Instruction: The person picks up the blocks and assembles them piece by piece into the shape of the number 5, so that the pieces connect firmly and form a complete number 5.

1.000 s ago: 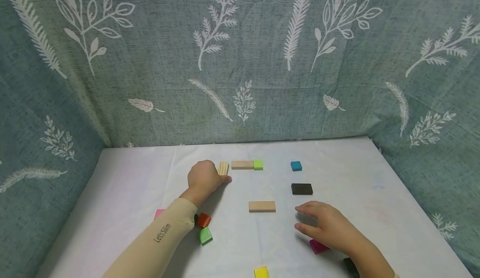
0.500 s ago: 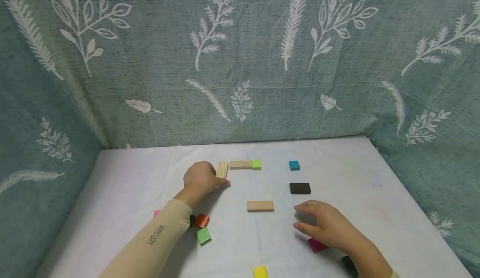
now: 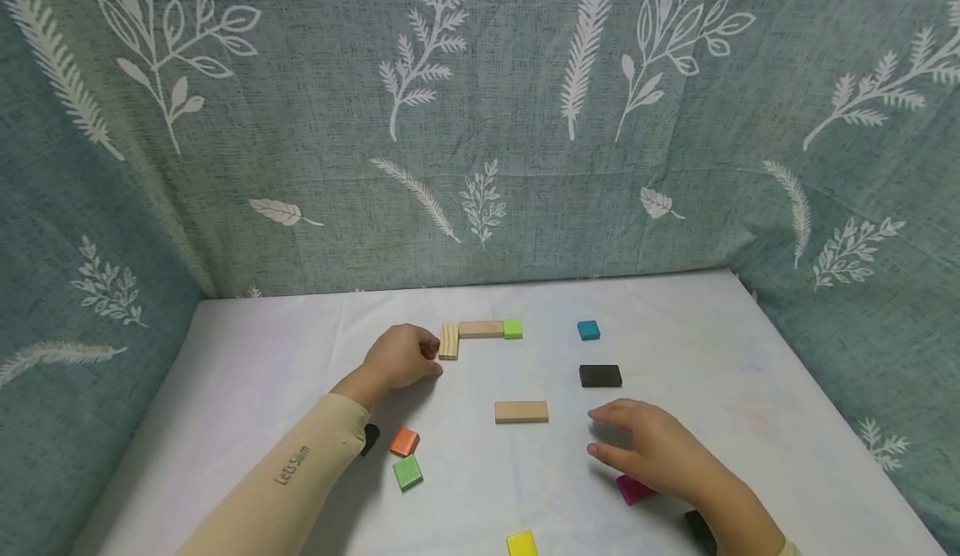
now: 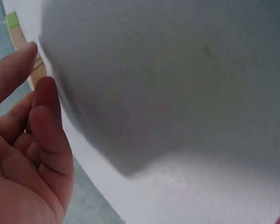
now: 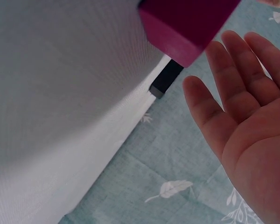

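Just left of a striped pale wooden block (image 3: 448, 342) is my left hand (image 3: 399, 357), thumb and forefinger apart and nothing held. The left wrist view shows a gap between the fingertips of the left hand (image 4: 30, 135), with the wooden blocks beyond. That striped block stands lengthwise against the left end of a plain wooden block (image 3: 481, 329), whose right end meets a lime green block (image 3: 512, 328). My right hand (image 3: 660, 448) hovers at the right with relaxed, spread fingers. A magenta block (image 3: 634, 488) lies partly hidden under it and looms close in the right wrist view.
Another wooden block (image 3: 521, 412) lies mid-table, with a black block (image 3: 600, 376) and a blue block (image 3: 588, 330) to its right. Orange (image 3: 405, 442), green (image 3: 408, 473) and yellow (image 3: 522, 543) blocks lie nearer. Dark blocks show beside the left sleeve (image 3: 370, 438) and right wrist (image 3: 701, 531).
The striped block has shifted slightly right, against the plain wooden block. My left hand has let go of it and drawn back a little to the left. The right hand stays put.
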`<action>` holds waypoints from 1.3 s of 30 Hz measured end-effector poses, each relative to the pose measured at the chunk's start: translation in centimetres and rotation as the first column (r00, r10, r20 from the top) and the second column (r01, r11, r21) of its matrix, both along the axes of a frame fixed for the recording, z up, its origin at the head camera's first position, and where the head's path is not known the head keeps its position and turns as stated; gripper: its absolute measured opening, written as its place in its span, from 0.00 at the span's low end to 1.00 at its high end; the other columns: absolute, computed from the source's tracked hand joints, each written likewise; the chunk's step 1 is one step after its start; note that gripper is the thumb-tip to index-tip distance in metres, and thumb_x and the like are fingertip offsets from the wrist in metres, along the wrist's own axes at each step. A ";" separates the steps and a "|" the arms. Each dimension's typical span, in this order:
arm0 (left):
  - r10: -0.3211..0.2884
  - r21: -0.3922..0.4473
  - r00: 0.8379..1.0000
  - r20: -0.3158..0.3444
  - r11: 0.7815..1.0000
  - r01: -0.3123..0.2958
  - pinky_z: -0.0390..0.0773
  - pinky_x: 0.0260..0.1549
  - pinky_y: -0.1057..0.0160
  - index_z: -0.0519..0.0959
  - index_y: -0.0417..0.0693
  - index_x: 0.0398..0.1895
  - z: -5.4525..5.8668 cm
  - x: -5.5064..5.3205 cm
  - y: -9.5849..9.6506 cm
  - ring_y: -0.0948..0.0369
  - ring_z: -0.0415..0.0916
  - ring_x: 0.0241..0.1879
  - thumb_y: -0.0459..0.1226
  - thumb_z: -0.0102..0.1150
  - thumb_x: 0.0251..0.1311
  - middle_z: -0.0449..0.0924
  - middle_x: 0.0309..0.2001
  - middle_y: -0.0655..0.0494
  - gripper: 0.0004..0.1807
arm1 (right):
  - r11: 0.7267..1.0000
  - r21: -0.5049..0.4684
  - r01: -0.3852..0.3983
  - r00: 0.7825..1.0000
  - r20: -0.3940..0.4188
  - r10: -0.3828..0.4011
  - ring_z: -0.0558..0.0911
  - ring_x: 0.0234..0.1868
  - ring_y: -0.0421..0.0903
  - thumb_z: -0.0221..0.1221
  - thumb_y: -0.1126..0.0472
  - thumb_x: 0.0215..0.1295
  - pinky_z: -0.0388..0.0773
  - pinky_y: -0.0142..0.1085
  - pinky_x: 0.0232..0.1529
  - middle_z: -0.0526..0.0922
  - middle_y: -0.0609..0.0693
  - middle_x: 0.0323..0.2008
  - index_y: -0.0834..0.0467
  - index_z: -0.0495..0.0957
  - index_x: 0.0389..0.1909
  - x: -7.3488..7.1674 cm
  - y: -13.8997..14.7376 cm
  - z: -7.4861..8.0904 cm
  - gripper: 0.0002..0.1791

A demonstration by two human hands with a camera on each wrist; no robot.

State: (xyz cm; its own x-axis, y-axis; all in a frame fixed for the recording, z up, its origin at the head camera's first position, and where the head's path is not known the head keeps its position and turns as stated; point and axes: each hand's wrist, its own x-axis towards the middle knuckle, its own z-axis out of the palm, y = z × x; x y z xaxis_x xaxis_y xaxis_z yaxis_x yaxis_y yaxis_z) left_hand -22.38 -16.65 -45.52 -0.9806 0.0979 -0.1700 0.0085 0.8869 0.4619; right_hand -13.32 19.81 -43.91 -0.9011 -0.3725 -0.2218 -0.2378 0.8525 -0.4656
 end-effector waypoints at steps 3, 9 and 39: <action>-0.006 -0.014 1.000 -0.010 1.000 0.006 0.75 0.37 0.61 0.83 0.51 0.43 0.0 0.0 0.3 0.65 0.74 0.31 0.42 0.73 0.46 0.80 0.31 0.63 0.18 | 1.000 0.007 0.015 1.000 0.001 -0.015 0.76 0.57 0.45 0.66 0.39 0.51 0.73 0.50 0.59 0.82 0.40 0.50 0.48 0.81 0.51 0.0 0.0 -0.1 0.27; 0.019 -0.030 1.000 -0.002 0.999 -0.019 0.76 0.37 0.60 0.82 0.51 0.47 0.6 0.1 -0.5 0.64 0.75 0.33 0.44 0.73 0.45 0.81 0.34 0.62 0.22 | 1.000 0.014 0.016 1.000 -0.012 -0.016 0.76 0.58 0.44 0.65 0.39 0.52 0.72 0.49 0.59 0.81 0.40 0.51 0.48 0.81 0.52 -0.2 0.1 -0.3 0.28; -0.091 0.121 0.995 -0.031 0.988 0.094 0.62 0.58 0.35 0.63 0.52 0.70 0.0 13.6 -14.1 0.39 0.56 0.68 0.62 0.73 0.31 0.58 0.70 0.39 0.57 | 1.000 0.029 0.009 1.000 -0.020 -0.009 0.75 0.59 0.46 0.64 0.38 0.52 0.72 0.50 0.59 0.80 0.41 0.53 0.46 0.79 0.54 0.4 -0.4 0.1 0.30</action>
State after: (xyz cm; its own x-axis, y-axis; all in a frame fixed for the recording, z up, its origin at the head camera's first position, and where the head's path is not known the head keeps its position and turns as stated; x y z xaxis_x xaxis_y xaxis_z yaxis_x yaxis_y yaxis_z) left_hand -8.74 -30.71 -45.56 -0.9701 0.2073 -0.1266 0.1011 0.8185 0.5656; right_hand -12.93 19.43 -43.83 -0.9089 -0.3580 -0.2141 -0.2391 0.8678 -0.4357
